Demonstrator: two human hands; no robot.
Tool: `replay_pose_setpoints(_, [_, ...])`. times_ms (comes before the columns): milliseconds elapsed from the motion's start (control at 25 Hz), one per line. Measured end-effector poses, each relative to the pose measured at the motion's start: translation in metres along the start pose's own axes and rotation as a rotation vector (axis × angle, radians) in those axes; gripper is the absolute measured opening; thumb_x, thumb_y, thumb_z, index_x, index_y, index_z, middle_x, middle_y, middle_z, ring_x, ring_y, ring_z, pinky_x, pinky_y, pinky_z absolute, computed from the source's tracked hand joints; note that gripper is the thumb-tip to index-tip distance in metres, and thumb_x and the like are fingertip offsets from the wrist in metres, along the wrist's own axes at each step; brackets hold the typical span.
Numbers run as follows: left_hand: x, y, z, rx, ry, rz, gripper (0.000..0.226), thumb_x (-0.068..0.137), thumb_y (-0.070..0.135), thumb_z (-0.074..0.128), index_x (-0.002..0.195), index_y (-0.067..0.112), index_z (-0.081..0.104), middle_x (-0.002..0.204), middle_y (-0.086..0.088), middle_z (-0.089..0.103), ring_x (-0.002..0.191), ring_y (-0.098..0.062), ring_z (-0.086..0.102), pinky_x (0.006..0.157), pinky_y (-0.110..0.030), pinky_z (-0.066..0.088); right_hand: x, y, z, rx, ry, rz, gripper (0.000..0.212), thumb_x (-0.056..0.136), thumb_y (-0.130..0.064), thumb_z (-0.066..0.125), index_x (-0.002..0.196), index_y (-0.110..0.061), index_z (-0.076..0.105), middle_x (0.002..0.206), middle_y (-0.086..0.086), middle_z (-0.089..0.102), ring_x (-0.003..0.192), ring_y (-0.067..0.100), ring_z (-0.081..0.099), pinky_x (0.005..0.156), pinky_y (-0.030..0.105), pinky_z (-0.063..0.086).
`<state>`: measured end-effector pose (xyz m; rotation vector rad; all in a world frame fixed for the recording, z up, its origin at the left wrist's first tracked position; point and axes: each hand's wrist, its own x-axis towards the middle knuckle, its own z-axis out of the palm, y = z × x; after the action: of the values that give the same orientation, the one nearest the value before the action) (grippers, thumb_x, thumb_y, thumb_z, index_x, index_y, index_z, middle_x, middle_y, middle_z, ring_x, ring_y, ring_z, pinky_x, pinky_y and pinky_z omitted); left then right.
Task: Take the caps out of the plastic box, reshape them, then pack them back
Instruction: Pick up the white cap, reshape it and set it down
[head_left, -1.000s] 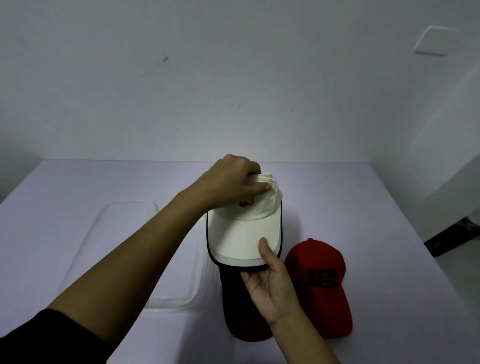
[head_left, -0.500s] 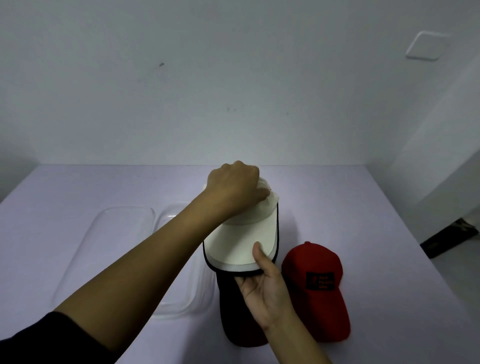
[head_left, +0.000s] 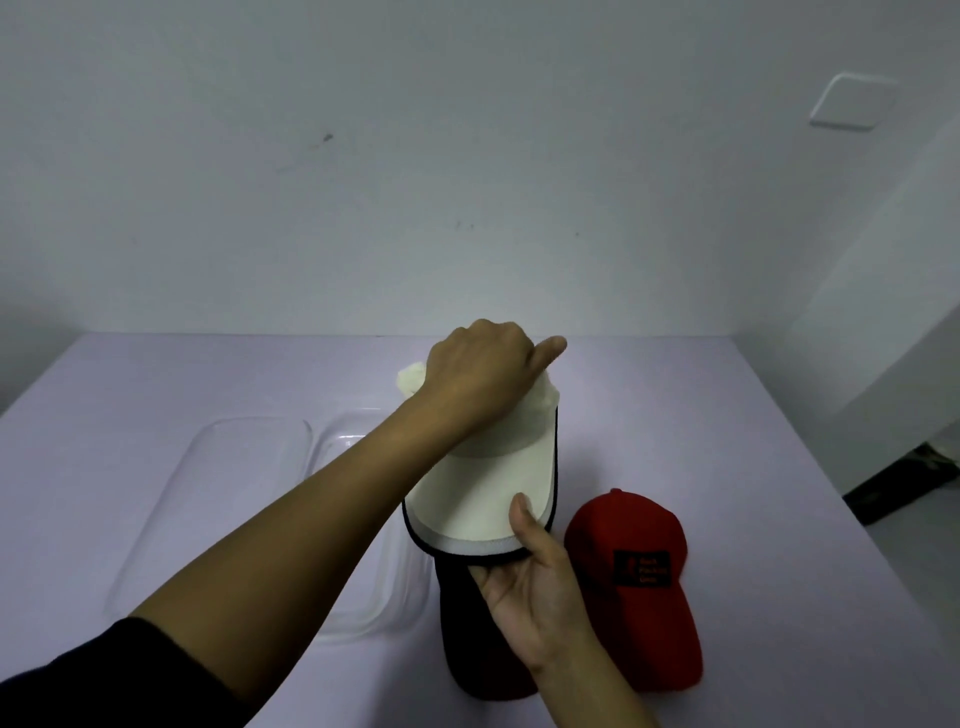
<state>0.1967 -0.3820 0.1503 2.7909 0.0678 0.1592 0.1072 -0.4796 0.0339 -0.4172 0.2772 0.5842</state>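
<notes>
left hand (head_left: 483, 376): it sits on top of the cream cap (head_left: 483, 499). The fingers are curled down over the soft round part and grip the cloth. One finger (head_left: 551, 345) sticks out straight, away from the person.
right hand (head_left: 535, 587): it holds the front edge of the cream cap's brim. The thumb (head_left: 521, 517) lies on top of the brim and the other fingers are under it, so the brim is pinched between them.
cream cap: it is held up between the two hands, above the table. Its brim has a white strip and a dark edge, right by the right thumb. A bit of cloth pokes out on the left side of the left hand.
dark cap (head_left: 462, 639): it lies on the table under the right hand's fingers. Its near end looks red.
red cap (head_left: 631, 525): it lies on the table just to the right of the right hand, apart from the fingers. It has a dark patch on the front with small words too blurry to read.
plastic box (head_left: 358, 434): it is clear and rests on the table to the left of both hands, partly hidden under the left arm.
clear tray (head_left: 218, 467): it lies just beside the box, farther left from the fingers.
table (head_left: 701, 415): pale purple.
wall (head_left: 415, 182): grey, past the left hand's fingers, with a white plate (head_left: 852, 101) high on the right.
</notes>
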Motion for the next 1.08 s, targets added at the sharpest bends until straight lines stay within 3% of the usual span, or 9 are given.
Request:
replay_pose_setpoints(40, [0.0, -0.004, -0.003, -0.079, -0.006, -0.024, 0.068, 0.093, 0.061, 0.023, 0.061, 0.008, 0.052, 0.067, -0.007, 0.053, 0.075, -0.031, 0.052, 0.067, -0.034, 0.038, -0.001, 0.0, 0.001, 0.012, 0.018, -0.001, 0.09, 0.033, -0.015, 0.096, 0.116, -0.003, 0.063, 0.116, 0.018, 0.068, 0.101, 0.03, 0.068, 0.069, 0.038, 0.06])
replay_pose_setpoints(120, [0.004, -0.023, -0.006, -0.254, 0.028, -0.052, 0.069, 0.093, 0.062, 0.018, 0.102, 0.011, 0.064, 0.104, -0.011, 0.066, 0.099, -0.033, 0.059, 0.086, -0.04, 0.045, 0.001, -0.003, -0.001, 0.073, 0.052, -0.032, 0.088, 0.036, -0.013, 0.095, 0.116, -0.002, 0.061, 0.111, 0.018, 0.069, 0.095, 0.03, 0.07, 0.069, 0.04, 0.061])
replay_pose_setpoints(240, [0.001, -0.065, 0.003, -0.707, 0.043, -0.335, 0.055, 0.094, 0.054, 0.036, 0.137, 0.02, 0.039, 0.138, -0.01, 0.049, 0.117, -0.029, 0.054, 0.097, -0.043, 0.046, 0.008, -0.019, -0.004, 0.15, 0.066, -0.091, 0.08, 0.046, -0.01, 0.089, 0.12, -0.002, 0.059, 0.11, 0.019, 0.07, 0.095, 0.029, 0.07, 0.073, 0.043, 0.06])
replay_pose_setpoints(360, [-0.029, -0.081, 0.041, -1.279, -0.234, -0.667, 0.051, 0.09, 0.043, 0.054, 0.132, 0.014, 0.045, 0.127, -0.013, 0.053, 0.101, -0.028, 0.06, 0.076, -0.039, 0.055, 0.017, -0.037, -0.001, 0.129, 0.068, -0.115, 0.06, 0.065, -0.012, 0.077, 0.122, -0.005, 0.057, 0.115, 0.017, 0.068, 0.103, 0.028, 0.066, 0.079, 0.043, 0.058])
replay_pose_setpoints(440, [-0.043, -0.073, 0.065, -1.511, -0.371, -0.665, 0.037, 0.091, 0.029, 0.056, 0.12, 0.007, 0.057, 0.12, -0.014, 0.063, 0.1, -0.027, 0.064, 0.077, -0.036, 0.059, 0.027, -0.041, 0.001, 0.091, 0.092, -0.1, 0.044, 0.081, -0.015, 0.059, 0.123, -0.005, 0.055, 0.115, 0.017, 0.067, 0.102, 0.027, 0.066, 0.08, 0.041, 0.057])
replay_pose_setpoints(520, [-0.041, -0.071, 0.081, -1.726, -0.326, -0.658, 0.038, 0.091, 0.014, 0.055, 0.127, 0.0, 0.053, 0.124, -0.018, 0.063, 0.109, -0.029, 0.063, 0.082, -0.036, 0.058, 0.04, -0.041, 0.001, 0.055, 0.1, -0.072, 0.038, 0.088, -0.016, 0.053, 0.124, -0.005, 0.054, 0.115, 0.018, 0.067, 0.098, 0.028, 0.069, 0.078, 0.041, 0.058])
replay_pose_setpoints(760, [-0.002, -0.095, 0.103, -1.89, -0.361, -0.777, 0.039, 0.089, 0.002, 0.053, 0.128, -0.001, 0.05, 0.123, -0.019, 0.062, 0.103, -0.03, 0.065, 0.079, -0.039, 0.059, 0.091, -0.066, -0.018, -0.27, 0.191, 0.031, 0.041, 0.089, -0.015, 0.055, 0.128, -0.005, 0.05, 0.125, 0.017, 0.061, 0.112, 0.027, 0.06, 0.081, 0.035, 0.058])
replay_pose_setpoints(880, [0.021, -0.1, 0.123, -1.793, -0.398, -0.895, 0.024, 0.088, -0.001, 0.052, 0.111, 0.001, 0.056, 0.105, -0.017, 0.066, 0.093, -0.03, 0.065, 0.068, -0.036, 0.061, 0.121, -0.084, -0.035, -0.502, 0.328, 0.131, 0.037, 0.081, -0.015, 0.065, 0.116, -0.003, 0.057, 0.107, 0.01, 0.066, 0.094, 0.018, 0.062, 0.076, 0.027, 0.052])
replay_pose_setpoints(1080, [0.05, -0.107, 0.169, -1.606, -0.444, -1.025, 0.026, 0.086, 0.001, 0.052, 0.112, 0.004, 0.053, 0.096, -0.012, 0.063, 0.086, -0.026, 0.061, 0.064, -0.035, 0.055, 0.163, -0.102, -0.075, -0.714, 0.462, 0.117, 0.077, 0.079, -0.004, 0.071, 0.141, -0.017, 0.027, 0.121, 0.007, 0.055, 0.114, 0.024, 0.054, 0.089, 0.031, 0.047])
